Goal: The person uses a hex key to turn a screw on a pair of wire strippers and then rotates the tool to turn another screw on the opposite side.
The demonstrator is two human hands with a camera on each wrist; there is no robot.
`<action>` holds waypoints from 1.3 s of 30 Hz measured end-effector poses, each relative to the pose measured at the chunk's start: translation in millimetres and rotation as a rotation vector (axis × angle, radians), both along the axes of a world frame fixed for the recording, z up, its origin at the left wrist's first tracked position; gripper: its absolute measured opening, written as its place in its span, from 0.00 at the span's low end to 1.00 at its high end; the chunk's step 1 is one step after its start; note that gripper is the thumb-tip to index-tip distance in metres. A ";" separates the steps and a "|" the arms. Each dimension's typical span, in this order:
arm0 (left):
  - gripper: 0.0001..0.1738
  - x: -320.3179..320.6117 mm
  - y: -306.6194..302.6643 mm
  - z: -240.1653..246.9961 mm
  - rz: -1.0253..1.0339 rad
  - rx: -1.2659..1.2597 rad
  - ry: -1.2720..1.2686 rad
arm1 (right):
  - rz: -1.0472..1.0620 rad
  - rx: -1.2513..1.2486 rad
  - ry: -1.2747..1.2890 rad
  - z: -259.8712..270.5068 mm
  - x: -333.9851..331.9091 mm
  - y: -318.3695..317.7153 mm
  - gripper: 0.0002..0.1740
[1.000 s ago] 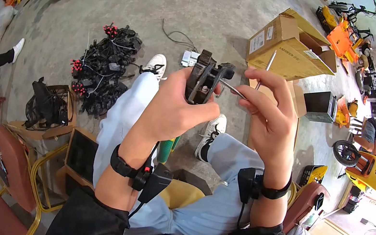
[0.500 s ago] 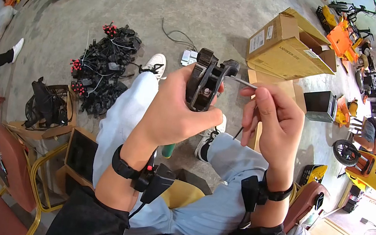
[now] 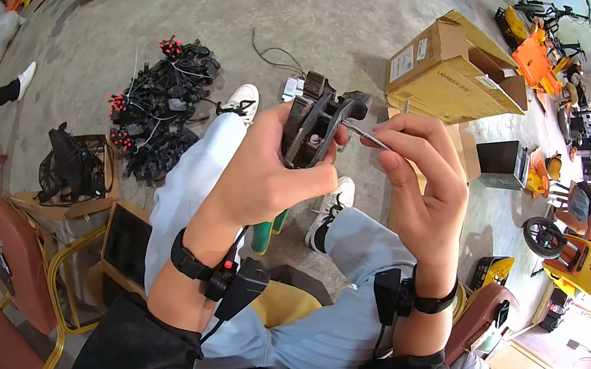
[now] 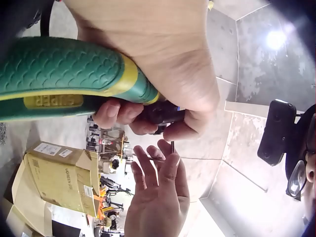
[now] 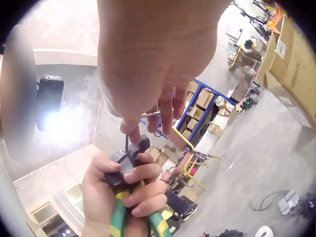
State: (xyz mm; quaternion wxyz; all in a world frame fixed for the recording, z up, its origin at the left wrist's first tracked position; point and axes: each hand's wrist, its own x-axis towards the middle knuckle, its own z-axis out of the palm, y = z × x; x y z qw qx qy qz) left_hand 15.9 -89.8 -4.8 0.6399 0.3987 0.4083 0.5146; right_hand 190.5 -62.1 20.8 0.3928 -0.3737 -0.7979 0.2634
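Observation:
A black notched part [image 3: 311, 130] is gripped by my left hand [image 3: 255, 171], thumb along its near side. Green-and-yellow handles [image 4: 59, 69] run back from the black part under that palm in the left wrist view; in the right wrist view they extend below the curled fingers. My right hand [image 3: 429, 182] pinches a thin metal rod [image 3: 368, 136] between thumb and fingers, its tip touching the right side of the black part. Another bit of thin metal [image 3: 406, 106] sticks up behind the right fingers; whether it belongs to the same rod I cannot tell.
On the floor to the left lies a heap of black parts with red tips [image 3: 173, 105]. A large cardboard box [image 3: 434, 72] stands at the right, a black box [image 3: 501, 165] near it. Brown chairs [image 3: 21, 258] flank the seated legs; another person crouches far right by a yellow vehicle.
The right hand turned, fingers dipping low and then rising again, with the rod kept in its pinch. The left hand stays about the black part, which shifted slightly.

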 end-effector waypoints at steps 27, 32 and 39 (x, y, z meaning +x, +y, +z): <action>0.16 1.5 -0.6 -1.4 0.002 -0.013 0.172 | -0.173 -0.700 0.258 7.9 1.7 -4.1 0.04; 0.11 -2.4 1.1 0.3 -0.030 -0.078 0.053 | -0.039 0.020 -0.014 0.2 -1.6 0.2 0.05; 0.12 -2.0 0.8 0.4 -0.041 -0.092 0.033 | -0.033 0.005 -0.021 -1.0 0.1 0.3 0.06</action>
